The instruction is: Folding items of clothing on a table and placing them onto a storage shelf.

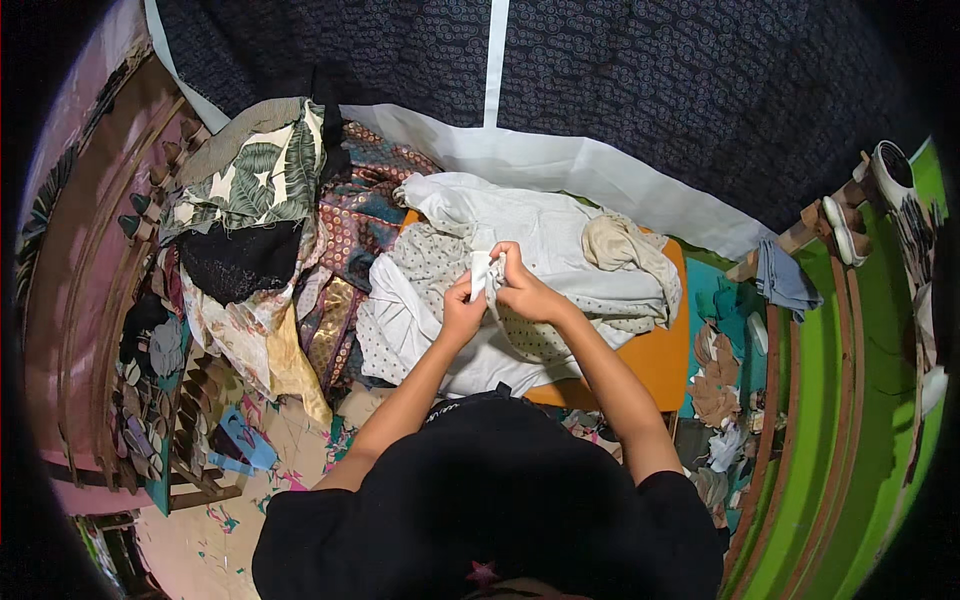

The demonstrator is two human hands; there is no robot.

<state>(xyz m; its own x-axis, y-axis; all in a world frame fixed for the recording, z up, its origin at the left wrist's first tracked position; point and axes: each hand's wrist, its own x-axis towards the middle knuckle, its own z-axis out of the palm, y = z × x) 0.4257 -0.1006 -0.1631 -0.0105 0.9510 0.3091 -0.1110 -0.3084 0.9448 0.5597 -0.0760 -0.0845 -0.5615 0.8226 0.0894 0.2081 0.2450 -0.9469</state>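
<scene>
Left fingers (461, 288), right fingers (508, 254): pinching white strip (479, 273) | long axis: forward, toward dark curtain (660, 90)

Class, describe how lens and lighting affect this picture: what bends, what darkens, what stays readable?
In the head view, the corners fall to black and the brown rails bow near the rim; the black shirt shows little detail; the white cloth is bright, its folds readable; left hand and right hand look fairly clear.
</scene>
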